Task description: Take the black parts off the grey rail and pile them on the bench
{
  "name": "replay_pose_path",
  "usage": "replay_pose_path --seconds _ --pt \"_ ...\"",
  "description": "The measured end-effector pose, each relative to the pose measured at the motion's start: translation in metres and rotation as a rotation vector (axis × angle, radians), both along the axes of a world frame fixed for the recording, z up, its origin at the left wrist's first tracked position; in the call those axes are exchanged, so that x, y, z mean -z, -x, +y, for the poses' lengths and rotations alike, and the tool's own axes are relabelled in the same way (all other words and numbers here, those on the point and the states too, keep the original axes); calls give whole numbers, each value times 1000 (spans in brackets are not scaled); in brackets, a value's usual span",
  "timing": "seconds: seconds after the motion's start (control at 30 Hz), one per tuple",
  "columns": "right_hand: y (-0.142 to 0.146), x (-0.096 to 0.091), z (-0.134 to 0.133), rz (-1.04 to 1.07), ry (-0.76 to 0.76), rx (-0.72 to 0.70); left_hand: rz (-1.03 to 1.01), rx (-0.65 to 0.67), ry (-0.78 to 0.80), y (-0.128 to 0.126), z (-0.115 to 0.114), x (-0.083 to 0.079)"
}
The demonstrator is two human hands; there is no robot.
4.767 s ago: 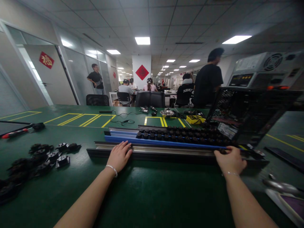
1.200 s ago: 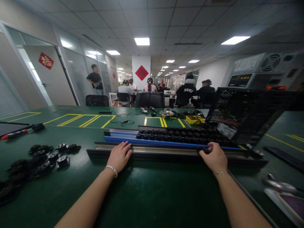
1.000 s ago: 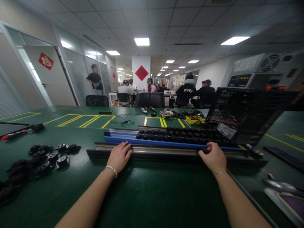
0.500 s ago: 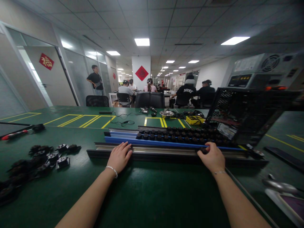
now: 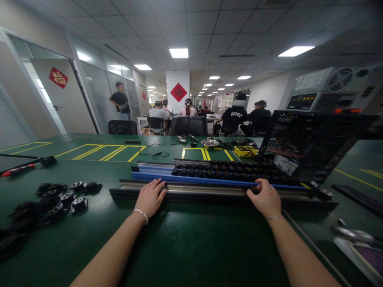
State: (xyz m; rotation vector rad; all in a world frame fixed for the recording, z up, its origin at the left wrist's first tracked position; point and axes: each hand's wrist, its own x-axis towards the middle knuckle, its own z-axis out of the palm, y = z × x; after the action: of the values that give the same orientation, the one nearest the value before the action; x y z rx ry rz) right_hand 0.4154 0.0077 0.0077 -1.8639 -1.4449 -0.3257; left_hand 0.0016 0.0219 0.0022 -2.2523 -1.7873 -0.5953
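Note:
A long black rail (image 5: 206, 195) with a silvery channel lies across the green table (image 5: 191, 247) in front of me. On its left part rests my left hand (image 5: 151, 196), fingers stretched out and flat, holding nothing. My right hand (image 5: 265, 197) pinches a small black part (image 5: 255, 190) at the channel, toward the rail's right. Fingers hide most of that part, so its kind cannot be told. Just behind runs a blue rail (image 5: 155, 175), with rows of small black socket-like modules (image 5: 215, 173) along it.
A loose pile of black modules (image 5: 50, 203) lies at the left. At the right stand an open black computer case (image 5: 317, 139) and stacked power supplies (image 5: 326, 87). A metal bowl (image 5: 210, 143) and yellow tray (image 5: 245, 151) sit farther back. Several people work beyond.
My right hand has slid slightly left along the rail with the small black part. My left hand has stayed in place.

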Motion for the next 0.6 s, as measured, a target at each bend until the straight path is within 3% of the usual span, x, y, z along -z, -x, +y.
replay_pose_path --seconds 0.6 --pt "9 0 1 -45 -21 -68 0 5 0 2 2 2"
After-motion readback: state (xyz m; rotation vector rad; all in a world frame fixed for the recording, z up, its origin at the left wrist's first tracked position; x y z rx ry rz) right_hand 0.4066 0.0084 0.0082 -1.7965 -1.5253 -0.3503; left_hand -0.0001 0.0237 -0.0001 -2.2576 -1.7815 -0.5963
